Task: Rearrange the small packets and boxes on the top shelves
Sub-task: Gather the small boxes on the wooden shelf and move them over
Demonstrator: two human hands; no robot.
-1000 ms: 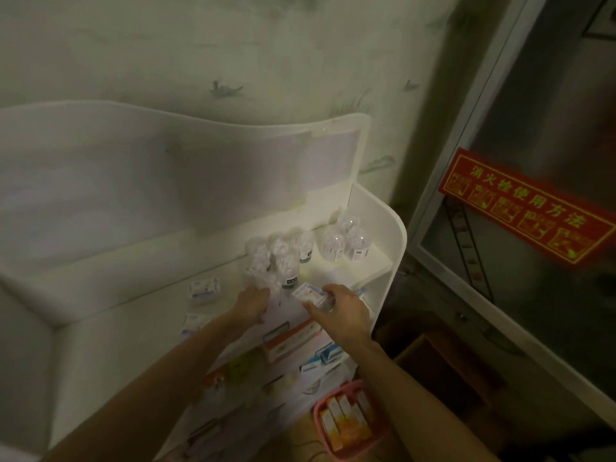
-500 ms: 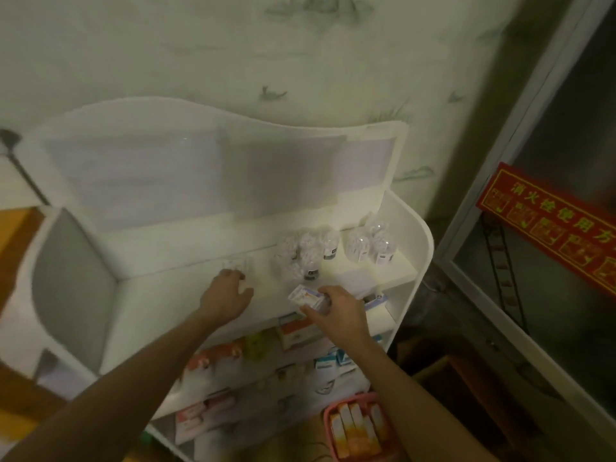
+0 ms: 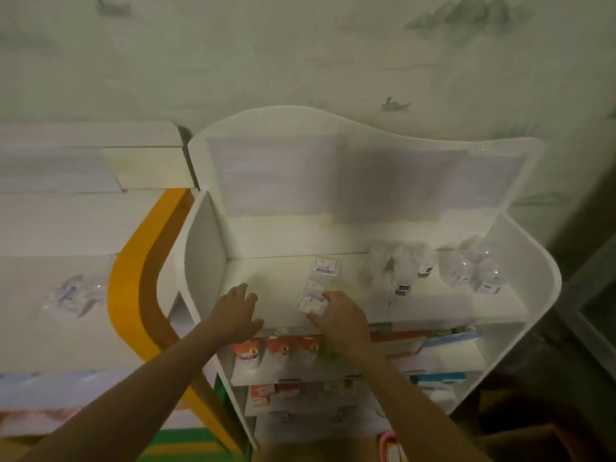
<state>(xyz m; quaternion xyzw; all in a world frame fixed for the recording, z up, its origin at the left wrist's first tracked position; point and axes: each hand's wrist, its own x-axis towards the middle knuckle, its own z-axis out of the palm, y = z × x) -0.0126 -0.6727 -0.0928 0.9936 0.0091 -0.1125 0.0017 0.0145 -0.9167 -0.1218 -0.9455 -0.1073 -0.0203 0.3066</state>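
At far left, a neighbouring white unit (image 3: 60, 228) carries a loose cluster of clear-wrapped items (image 3: 71, 295), and an orange curved panel (image 3: 133, 288) separates it from the white display shelf (image 3: 530, 271) standing against a pale marbled wall (image 3: 300, 55). A person's left hand (image 3: 236, 311) rests palm down on the left part of the top shelf (image 3: 273, 281), fingers extended and relaxed, holding nothing. Just to its right, the right hand (image 3: 340, 315) grips a small packet (image 3: 311, 302) between curled fingers and thumb at the front of the top shelf. A second small packet (image 3: 327, 265) lies flat behind it, nearer the back, apart from the hand. Farther right on the same shelf stand wrapped small bottles (image 3: 403, 271), then a separate pair of clear-wrapped bottles (image 3: 470, 271) near the right side wall. Below, the lower shelves hold red-and-white boxes (image 3: 276, 350) on the left and blue-and-white boxes (image 3: 440, 378) on the right; details are blurred in the dim light.
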